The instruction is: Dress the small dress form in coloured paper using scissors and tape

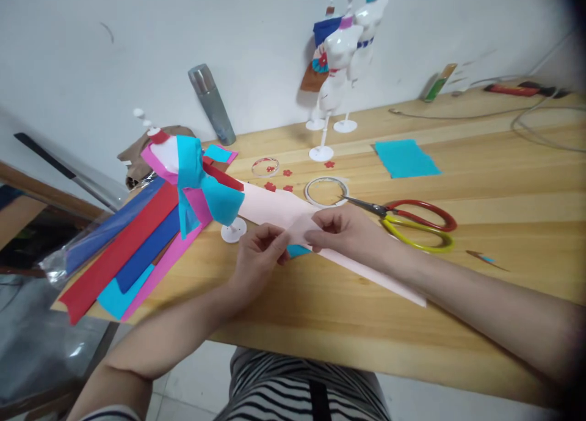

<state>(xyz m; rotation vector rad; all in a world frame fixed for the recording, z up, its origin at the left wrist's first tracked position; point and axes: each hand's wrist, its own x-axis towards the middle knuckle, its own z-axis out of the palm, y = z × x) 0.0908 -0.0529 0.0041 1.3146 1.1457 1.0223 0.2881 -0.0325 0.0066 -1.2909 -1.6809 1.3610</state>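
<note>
My left hand (259, 256) and my right hand (348, 229) both pinch a long pale pink paper sheet (279, 208) that lies across the wooden table (480, 268). The fingers of each hand are closed on its folded edge near the middle. A scrap of turquoise paper (298, 250) peeks out beneath the sheet between my hands. Just left of my left hand stands a small white mannequin (170, 155) dressed in turquoise, pink and red paper, on a round white base (233, 230).
Red and yellow scissors (412, 223) and a tape ring (326, 191) lie right of my hands. Colored paper strips (132, 250) hang over the table's left edge. Dressed mannequins (339, 61), a grey bottle (211, 102), a turquoise sheet (405, 158), small red flowers (287, 172) and cables (544, 128) sit farther back.
</note>
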